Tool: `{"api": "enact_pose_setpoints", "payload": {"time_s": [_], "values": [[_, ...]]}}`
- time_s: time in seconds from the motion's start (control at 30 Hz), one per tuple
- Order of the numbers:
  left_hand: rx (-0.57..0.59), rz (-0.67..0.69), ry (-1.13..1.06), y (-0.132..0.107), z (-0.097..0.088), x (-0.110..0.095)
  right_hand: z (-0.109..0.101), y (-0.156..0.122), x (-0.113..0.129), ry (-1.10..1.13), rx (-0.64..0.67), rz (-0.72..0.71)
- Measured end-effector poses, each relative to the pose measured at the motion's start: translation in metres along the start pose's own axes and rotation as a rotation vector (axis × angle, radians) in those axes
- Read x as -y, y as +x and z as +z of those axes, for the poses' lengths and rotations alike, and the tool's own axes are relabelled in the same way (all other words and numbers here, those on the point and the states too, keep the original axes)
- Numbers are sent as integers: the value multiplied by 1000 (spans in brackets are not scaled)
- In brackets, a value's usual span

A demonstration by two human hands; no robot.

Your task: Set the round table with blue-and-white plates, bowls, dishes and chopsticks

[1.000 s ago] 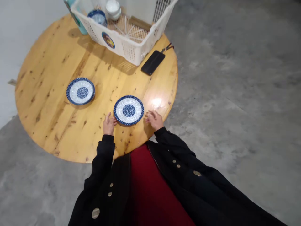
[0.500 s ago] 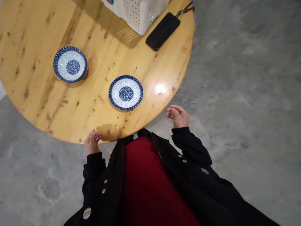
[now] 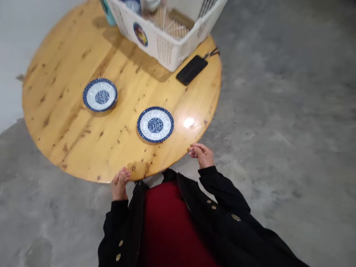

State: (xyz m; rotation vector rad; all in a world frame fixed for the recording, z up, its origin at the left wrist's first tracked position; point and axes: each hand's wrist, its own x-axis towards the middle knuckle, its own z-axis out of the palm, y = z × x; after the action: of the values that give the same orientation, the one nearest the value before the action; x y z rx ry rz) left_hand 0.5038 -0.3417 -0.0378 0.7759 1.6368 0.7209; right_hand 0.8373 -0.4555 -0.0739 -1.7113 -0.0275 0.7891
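A blue-and-white patterned plate point(image 3: 155, 125) lies on the round wooden table point(image 3: 69, 137) near its front edge. A second one, a small stack of the same plates point(image 3: 100, 95), lies further left. My left hand point(image 3: 119, 183) hovers at the table's near rim, fingers loosely curled, holding nothing. My right hand point(image 3: 202, 155) is at the rim to the right, fingers loosely bent and apart, with nothing in it. Both hands are off the nearer plate.
A white plastic basket point(image 3: 167, 40) with bowls and chopsticks stands at the table's far side. A black phone point(image 3: 191, 69) with a strap lies beside it. A teal bottle point(image 3: 107, 9) stands behind the basket. Grey concrete floor surrounds the table.
Both hands left the nearer plate and drew back to the table's rim. The camera view tilted down, then back up; the plates have not moved.
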Motion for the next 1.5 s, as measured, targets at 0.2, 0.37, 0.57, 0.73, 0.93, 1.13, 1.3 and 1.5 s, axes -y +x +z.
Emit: {"api": "enact_pose_setpoints", "payload": {"time_s": [0.2, 0.37, 0.57, 0.73, 0.93, 1.13, 1.3, 1.5], "values": [[42, 7, -46, 20, -62, 3, 49, -47, -12, 74, 23, -6], [22, 19, -25, 42, -160, 24, 112, -116, -40, 78, 68, -23], [-67, 41, -34, 69, -274, 51, 189, -204, -90, 94, 156, 40], [-25, 47, -63, 80, -305, 38, 212, -239, -93, 103, 160, 28], [120, 185, -20, 112, -276, -9, 238, -247, -90, 96, 171, -3], [262, 336, 78, 166, -233, -85, 287, -232, -89, 106, 182, -40], [392, 410, 211, 217, -197, -151, 328, -205, -69, 166, 98, -14], [524, 432, 324, 269, -163, -193, 372, -156, -36, 175, 45, -39]]}}
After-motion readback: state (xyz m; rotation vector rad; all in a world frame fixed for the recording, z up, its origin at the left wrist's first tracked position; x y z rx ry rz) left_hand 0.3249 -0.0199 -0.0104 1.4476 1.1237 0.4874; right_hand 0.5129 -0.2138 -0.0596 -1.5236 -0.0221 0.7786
